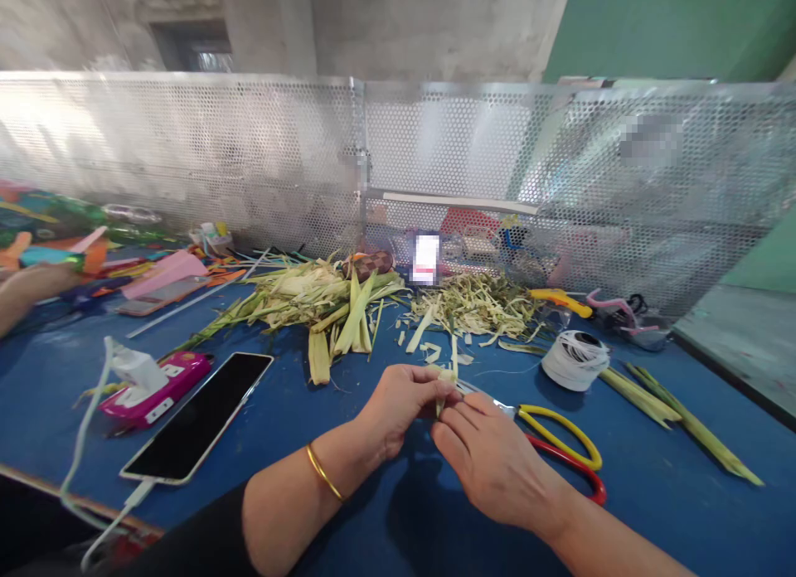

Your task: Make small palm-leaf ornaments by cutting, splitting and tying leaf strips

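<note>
My left hand (407,403) pinches a small pale strip of plant leaf (445,378), which looks like corn husk, over the front middle of the table. Close against it, my right hand (482,448) has its fingers curled in at the lower end of the same strip; its fingertips are partly hidden. Scissors (560,436) with one yellow and one red handle lie just beyond and right of my right hand, their blades partly covered by it. A few cut husk pieces (429,351) are scattered ahead of my fingers.
Heaps of husk (298,295) and shredded strips (485,307) line the back. A spool of white thread (575,361) stands right. A phone (199,415) and a pink power strip (158,386) lie left. A perforated metal screen (279,162) closes the back; another person's hand (43,283) is far left.
</note>
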`<act>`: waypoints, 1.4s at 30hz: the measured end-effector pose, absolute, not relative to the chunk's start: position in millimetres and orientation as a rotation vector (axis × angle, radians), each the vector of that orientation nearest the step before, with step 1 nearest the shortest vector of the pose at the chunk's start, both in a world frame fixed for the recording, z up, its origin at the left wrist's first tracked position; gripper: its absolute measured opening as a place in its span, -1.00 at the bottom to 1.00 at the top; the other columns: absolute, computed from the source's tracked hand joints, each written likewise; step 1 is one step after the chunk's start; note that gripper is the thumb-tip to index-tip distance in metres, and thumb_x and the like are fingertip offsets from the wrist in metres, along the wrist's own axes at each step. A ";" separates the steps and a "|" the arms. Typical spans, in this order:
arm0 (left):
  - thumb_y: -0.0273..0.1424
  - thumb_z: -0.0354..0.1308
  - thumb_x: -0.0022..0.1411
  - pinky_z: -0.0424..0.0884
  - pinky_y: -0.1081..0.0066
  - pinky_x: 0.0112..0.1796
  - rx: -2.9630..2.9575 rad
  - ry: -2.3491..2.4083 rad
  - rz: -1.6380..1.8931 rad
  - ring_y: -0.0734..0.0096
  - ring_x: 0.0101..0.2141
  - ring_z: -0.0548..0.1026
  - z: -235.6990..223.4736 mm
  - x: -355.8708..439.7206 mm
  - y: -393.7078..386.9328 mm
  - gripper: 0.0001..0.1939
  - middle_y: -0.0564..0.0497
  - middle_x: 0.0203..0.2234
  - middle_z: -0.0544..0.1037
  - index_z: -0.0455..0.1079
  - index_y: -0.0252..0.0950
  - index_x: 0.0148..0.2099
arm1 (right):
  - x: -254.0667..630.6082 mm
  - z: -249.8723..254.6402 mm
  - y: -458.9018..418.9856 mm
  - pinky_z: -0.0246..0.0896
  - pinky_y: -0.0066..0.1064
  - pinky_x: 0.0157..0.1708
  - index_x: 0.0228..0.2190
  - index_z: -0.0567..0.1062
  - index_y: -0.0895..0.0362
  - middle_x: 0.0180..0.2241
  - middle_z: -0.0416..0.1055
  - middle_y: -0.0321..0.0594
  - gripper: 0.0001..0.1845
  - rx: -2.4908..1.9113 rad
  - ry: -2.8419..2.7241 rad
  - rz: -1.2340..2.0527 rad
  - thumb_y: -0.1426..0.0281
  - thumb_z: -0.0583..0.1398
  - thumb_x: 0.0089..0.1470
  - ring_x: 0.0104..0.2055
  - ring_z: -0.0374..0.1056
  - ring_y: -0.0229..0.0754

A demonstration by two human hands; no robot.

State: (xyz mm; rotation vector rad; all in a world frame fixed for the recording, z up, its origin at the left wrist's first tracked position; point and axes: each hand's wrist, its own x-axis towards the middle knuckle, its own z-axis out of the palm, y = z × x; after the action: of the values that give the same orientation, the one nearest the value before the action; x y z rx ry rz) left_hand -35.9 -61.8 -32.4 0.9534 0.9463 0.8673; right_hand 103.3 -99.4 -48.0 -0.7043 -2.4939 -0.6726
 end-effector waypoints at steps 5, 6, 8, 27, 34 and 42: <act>-0.42 0.27 -0.04 0.33 0.48 -0.39 0.950 0.984 0.886 0.51 -0.52 0.43 -33.3 -35.7 -61.8 -0.87 -0.01 -0.57 0.53 0.48 -0.41 -0.51 | 100.2 -45.7 -102.4 0.06 -0.28 -0.24 -0.52 0.37 0.17 -0.54 0.29 -0.22 -0.62 -0.600 -2.515 -0.612 0.58 -0.13 0.20 -0.46 0.14 -0.18; -0.41 0.27 -0.05 0.34 0.48 -0.38 0.946 0.987 0.884 0.51 -0.52 0.44 -33.4 -35.6 -62.0 -0.87 -0.02 -0.56 0.54 0.48 -0.41 -0.51 | 100.0 -45.4 -102.9 0.07 -0.28 -0.24 -0.52 0.38 0.17 -0.54 0.30 -0.22 -0.62 -0.589 -2.526 -0.602 0.57 -0.12 0.20 -0.46 0.14 -0.18; -0.40 0.29 -0.06 0.35 0.46 -0.37 0.943 0.987 0.884 0.49 -0.52 0.45 -33.3 -35.6 -61.9 -0.86 -0.03 -0.55 0.54 0.49 -0.41 -0.50 | 100.9 -45.0 -103.6 0.08 -0.29 -0.28 -0.50 0.39 0.16 -0.56 0.30 -0.23 -0.62 -0.573 -2.542 -0.589 0.56 -0.12 0.21 -0.48 0.14 -0.19; -0.27 0.34 -0.15 0.14 0.53 -0.64 1.126 0.970 0.860 0.61 -0.64 0.31 -33.6 -37.4 -60.4 -0.70 0.13 -0.62 0.37 0.32 -0.35 -0.48 | 124.4 -38.9 -84.2 0.09 -0.36 -0.28 -0.50 0.33 0.10 -0.56 0.37 -0.31 -0.73 -1.251 -2.223 -0.038 0.42 -0.01 0.22 -0.48 0.25 -0.23; -0.28 0.32 -0.15 -0.08 0.55 -0.67 1.074 1.009 0.926 0.72 -0.71 0.11 -31.9 -38.2 -57.5 -0.71 0.15 -0.68 0.34 0.31 -0.35 -0.51 | 135.4 -16.1 -86.0 0.06 -0.42 -0.42 -0.56 0.32 0.10 -0.59 0.33 -0.33 -0.71 -1.449 -2.217 0.471 0.33 0.02 0.16 -0.47 0.22 -0.23; -0.21 0.27 -0.10 -0.19 0.52 -0.67 1.011 0.928 0.865 0.73 -0.72 0.06 -30.5 -40.8 -54.8 -0.69 0.06 -0.61 0.41 0.38 -0.38 -0.48 | 146.6 -12.7 -78.1 0.07 -0.44 -0.46 -0.60 0.36 0.13 -0.59 0.33 -0.33 -0.64 -1.455 -2.061 0.865 0.18 0.06 0.11 -0.48 0.21 -0.25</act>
State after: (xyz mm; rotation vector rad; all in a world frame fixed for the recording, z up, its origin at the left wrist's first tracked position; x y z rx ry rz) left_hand -40.8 -54.8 -30.5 1.0109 0.9283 0.8648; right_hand 146.6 -78.1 -12.7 -1.4546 -2.0611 0.8650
